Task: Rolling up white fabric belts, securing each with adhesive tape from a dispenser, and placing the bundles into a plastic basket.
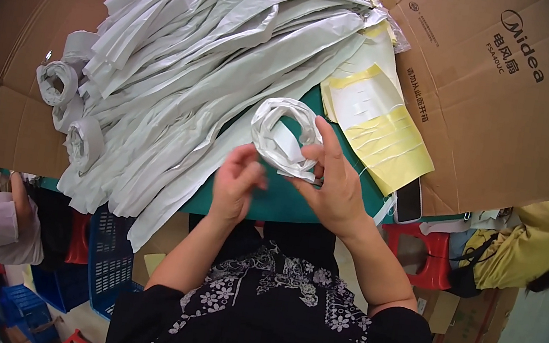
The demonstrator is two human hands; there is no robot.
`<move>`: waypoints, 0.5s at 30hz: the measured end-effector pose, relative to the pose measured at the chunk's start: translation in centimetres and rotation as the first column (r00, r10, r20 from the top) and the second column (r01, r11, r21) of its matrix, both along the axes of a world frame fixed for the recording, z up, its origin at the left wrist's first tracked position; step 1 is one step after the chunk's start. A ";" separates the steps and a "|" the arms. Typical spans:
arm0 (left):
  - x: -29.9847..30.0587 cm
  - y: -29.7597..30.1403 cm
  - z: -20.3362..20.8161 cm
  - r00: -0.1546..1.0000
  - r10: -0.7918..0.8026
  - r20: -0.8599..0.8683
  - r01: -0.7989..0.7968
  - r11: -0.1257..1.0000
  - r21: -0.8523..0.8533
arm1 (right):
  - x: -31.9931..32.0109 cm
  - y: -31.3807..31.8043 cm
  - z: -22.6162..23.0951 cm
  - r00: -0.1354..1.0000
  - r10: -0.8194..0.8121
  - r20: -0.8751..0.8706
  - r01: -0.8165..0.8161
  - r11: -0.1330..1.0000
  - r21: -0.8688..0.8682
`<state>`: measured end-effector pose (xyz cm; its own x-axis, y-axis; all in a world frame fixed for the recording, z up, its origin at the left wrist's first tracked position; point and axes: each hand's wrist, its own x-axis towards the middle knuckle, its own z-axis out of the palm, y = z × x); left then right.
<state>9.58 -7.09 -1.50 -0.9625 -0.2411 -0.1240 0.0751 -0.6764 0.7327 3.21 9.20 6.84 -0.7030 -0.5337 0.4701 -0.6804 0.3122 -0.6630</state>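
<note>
The right hand (336,188) was closed on a loosely wound coil of white strip (285,136), thumb and fingers pinching its lower edge, with the index finger raised along the coil's right side. The coil stood just above and between both hands, held clear of the green table surface (284,201). The left hand (237,184) sat just beside it, fingertips drawn together at the coil's lower left; whether they gripped the strip's loose tail or only touched it could not be told.

The strip appeared thin, light and limp, with a smooth face likely to slip. It would probably spring open if released, so hold is best taken across the wound layers at the rim, as the right hand did, with the free end controlled separately.

Beyond the left hand lay a large heap of flat grey-white strips (213,56), reaching nearly to the coil. At the heap's far left edge sat several finished rolls (68,102), well apart from both hands. Beyond the right hand lay yellow-and-white backing sheets (380,130), and a dark phone (409,200) lay just to its right.

Flattened cardboard (503,113) lined the bench edges and held nothing. A blue slatted crate (107,253) stood below the left forearm; its contents were not visible.
</note>
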 end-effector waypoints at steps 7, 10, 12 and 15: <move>0.4 -0.1 6.5 0.910 0.215 -0.354 -0.369 0.028 -0.929 | -0.1 -0.5 -1.2 0.956 0.086 -0.282 -0.032 0.981 0.192; 0.3 0.5 6.6 0.939 0.203 -0.277 -0.290 0.037 -0.956 | 0.1 -0.3 -1.4 0.946 0.110 -0.304 -0.030 0.966 0.256; 0.1 0.7 6.6 0.982 0.160 -0.099 -0.163 0.455 -0.875 | 0.2 -0.2 -1.2 0.945 0.132 -0.298 -0.053 0.964 0.260; -0.3 0.0 6.4 0.986 0.116 -0.120 -0.163 0.523 -0.837 | 0.2 0.1 -1.2 0.962 0.127 -0.241 -0.074 0.973 0.216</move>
<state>9.29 -7.11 4.86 -0.9056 -0.3420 0.2510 0.1594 0.2740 0.9484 3.44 9.31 5.68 -0.5133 -0.6983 0.4989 -0.8518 0.3435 -0.3955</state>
